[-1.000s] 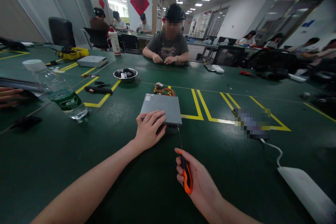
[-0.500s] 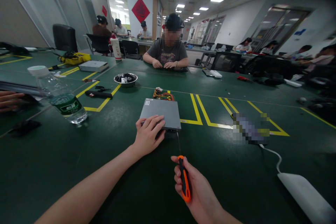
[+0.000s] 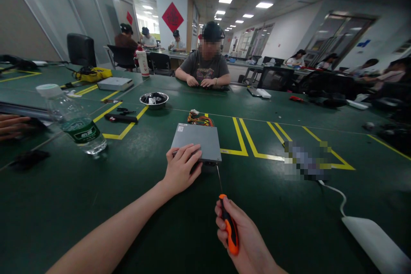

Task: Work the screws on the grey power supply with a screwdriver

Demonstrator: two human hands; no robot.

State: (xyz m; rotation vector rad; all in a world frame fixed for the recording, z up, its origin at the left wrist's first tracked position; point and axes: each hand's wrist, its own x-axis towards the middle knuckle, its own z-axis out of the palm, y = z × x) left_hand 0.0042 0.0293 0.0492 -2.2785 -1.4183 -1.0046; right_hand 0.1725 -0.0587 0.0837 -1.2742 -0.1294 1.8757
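Note:
A grey metal computer power supply [image 3: 203, 137] lies on the green table, its bundle of coloured cables [image 3: 201, 118] coming out at the far side. My left hand [image 3: 183, 163] grips its near left corner, fingers over the top and thumb down by the front edge. In my right hand [image 3: 239, 224] is a screwdriver [image 3: 230, 232] with an orange and black handle, the fingers wrapped round it. Its thin shaft points away from me, and the tip meets the near right corner of the power supply. Whether a screw sits there is too small to tell.
A water bottle [image 3: 75, 122] stands at the left, near another person's hand [image 3: 14, 127]. Beyond are a steel bowl [image 3: 154, 100] with small parts and a black tool [image 3: 120, 118]. At the right, a blurred-out device [image 3: 305, 160] connects by cable to a white block [image 3: 374, 239]. A person [image 3: 205, 66] sits opposite.
The screwdriver handle has shifted slightly right and towards me, and my right index finger has curled in closer to it. My left hand stays on the power supply.

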